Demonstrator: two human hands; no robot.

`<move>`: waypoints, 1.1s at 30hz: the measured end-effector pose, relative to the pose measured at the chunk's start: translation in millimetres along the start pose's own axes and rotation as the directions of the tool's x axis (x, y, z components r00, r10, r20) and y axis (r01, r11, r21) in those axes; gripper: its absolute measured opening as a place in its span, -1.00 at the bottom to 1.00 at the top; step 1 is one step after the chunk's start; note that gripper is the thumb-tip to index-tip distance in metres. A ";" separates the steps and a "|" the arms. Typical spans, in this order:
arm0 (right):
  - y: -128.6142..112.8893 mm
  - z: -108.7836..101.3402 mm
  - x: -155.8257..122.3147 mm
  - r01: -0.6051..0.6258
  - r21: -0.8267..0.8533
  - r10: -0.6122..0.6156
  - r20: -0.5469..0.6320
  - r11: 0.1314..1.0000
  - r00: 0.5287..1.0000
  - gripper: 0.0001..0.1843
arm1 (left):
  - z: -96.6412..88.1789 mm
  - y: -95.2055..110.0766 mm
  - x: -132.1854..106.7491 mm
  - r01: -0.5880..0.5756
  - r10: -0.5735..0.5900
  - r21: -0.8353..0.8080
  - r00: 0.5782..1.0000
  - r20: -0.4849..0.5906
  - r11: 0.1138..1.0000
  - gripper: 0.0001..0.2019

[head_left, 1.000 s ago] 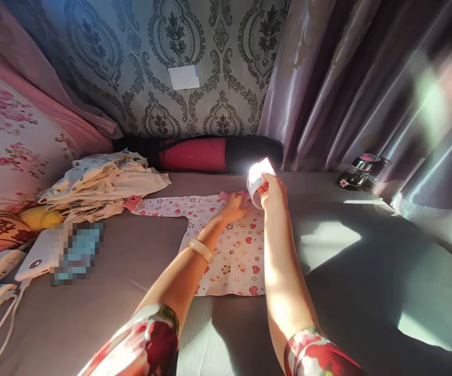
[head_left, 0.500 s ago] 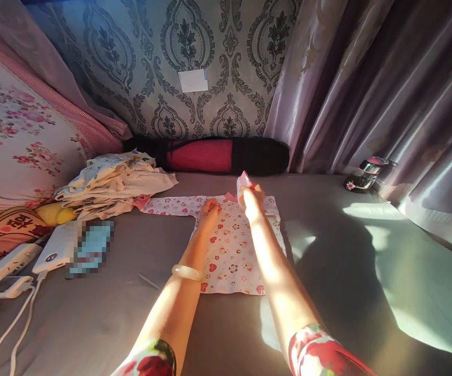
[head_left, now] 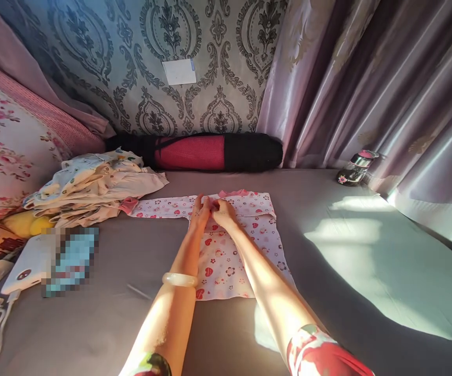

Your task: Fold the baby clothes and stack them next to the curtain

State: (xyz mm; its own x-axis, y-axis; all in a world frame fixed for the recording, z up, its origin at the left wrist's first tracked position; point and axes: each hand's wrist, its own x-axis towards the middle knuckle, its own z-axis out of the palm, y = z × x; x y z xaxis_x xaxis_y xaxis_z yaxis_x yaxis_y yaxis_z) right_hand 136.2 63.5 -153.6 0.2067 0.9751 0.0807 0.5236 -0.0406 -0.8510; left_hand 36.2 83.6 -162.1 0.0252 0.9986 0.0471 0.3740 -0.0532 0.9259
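A small long-sleeved shirt (head_left: 229,271), white with red hearts and flowers, lies spread on the grey sheet. Its left-hand sleeve (head_left: 159,208) stretches out sideways and ends in a pink cuff. The other sleeve (head_left: 255,204) is folded across the top of the shirt, below the pink collar. Pressing on the shirt's upper left, my left hand (head_left: 201,210) has its fingers extended. Right beside it, my right hand (head_left: 224,213) has its fingers closed around the end of the folded sleeve, which they mostly cover. The two hands nearly touch.
Crumpled pale clothes (head_left: 96,183) are heaped at the left. Nearer me are a white power bank (head_left: 30,263) with a cable and a pixelated blue item (head_left: 72,261). A black-and-red roll (head_left: 190,152) lies along the wall. A dark bottle (head_left: 357,168) stands by the curtain.
My right hand has come down and left, bringing the raised sleeve across the shirt to beside my left hand. My left hand stays at the shirt's upper left. The view has shifted slightly.
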 end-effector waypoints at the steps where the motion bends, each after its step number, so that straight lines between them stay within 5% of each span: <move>1: -2.0 -1.8 -1.3 0.007 -0.040 -0.007 0.024 0.999 1.000 -0.84 | 0.8 1.3 -0.4 0.031 -0.031 -0.068 1.000 -0.001 0.997 -0.53; 4: -9.2 -9.0 -3.1 0.012 -0.129 -0.001 0.085 0.992 0.996 -0.72 | 4.3 5.2 -0.6 0.110 -0.116 -0.253 0.993 -0.007 0.961 -0.57; 8: -15.2 -17.7 -3.6 -0.005 -0.204 0.033 0.132 0.979 0.991 -0.62 | 6.3 4.6 0.2 0.082 -0.087 -0.285 0.996 -0.003 0.955 -0.65; 21: -19.3 -31.8 -7.7 -0.026 -0.316 0.092 0.196 0.948 0.976 -0.63 | 3.3 1.5 2.5 0.014 -0.013 -0.021 1.000 0.020 1.000 -0.61; 33: 7.9 -59.2 -23.2 -0.047 -0.715 0.047 -0.020 0.697 0.999 -0.56 | 3.1 -2.2 3.7 -0.161 0.165 0.153 0.986 -0.010 0.975 -0.71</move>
State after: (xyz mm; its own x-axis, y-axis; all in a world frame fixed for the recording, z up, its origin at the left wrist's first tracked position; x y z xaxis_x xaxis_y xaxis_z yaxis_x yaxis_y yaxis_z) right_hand 184.5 27.6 -131.4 0.2478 0.9675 0.0511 0.9465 -0.2305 -0.2258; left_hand 38.3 87.4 -165.2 0.0771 0.9762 0.2028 0.5025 -0.2137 0.8377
